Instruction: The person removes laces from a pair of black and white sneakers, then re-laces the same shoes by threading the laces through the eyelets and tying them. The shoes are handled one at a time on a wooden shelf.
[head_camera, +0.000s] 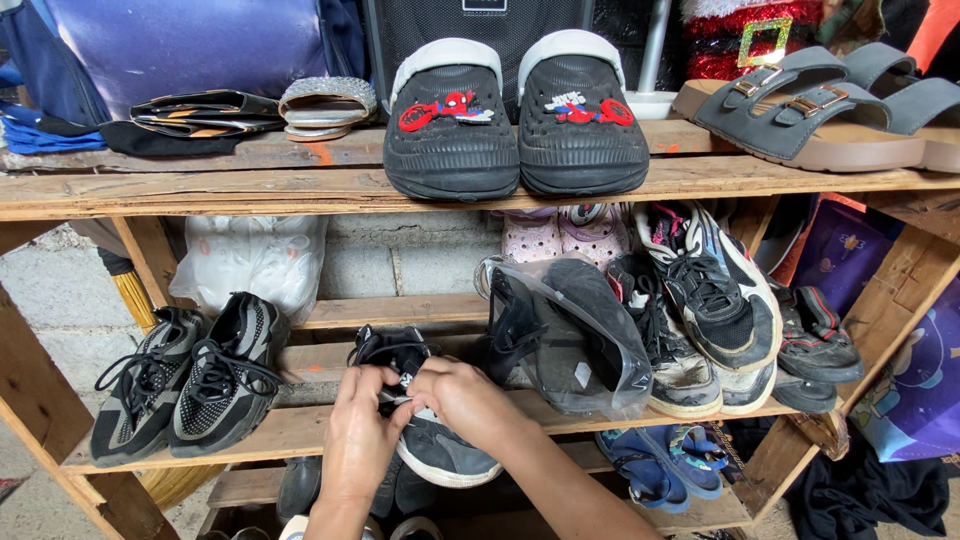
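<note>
Low in the middle of the frame, both hands are gripping a black sneaker (432, 430) on the middle shelf (300, 430). The left hand (358, 440) is curling shut on its laces; the right hand (465, 400) is pinching its tongue. Black clogs (515, 120) are sitting at the upper centre.

Soft, even daylight, sharp focus throughout.
Top shelf (300, 185) is brightest; deep shadow gathers under the lower shelves, slight wide-angle bending at the edges, no glare.
</note>
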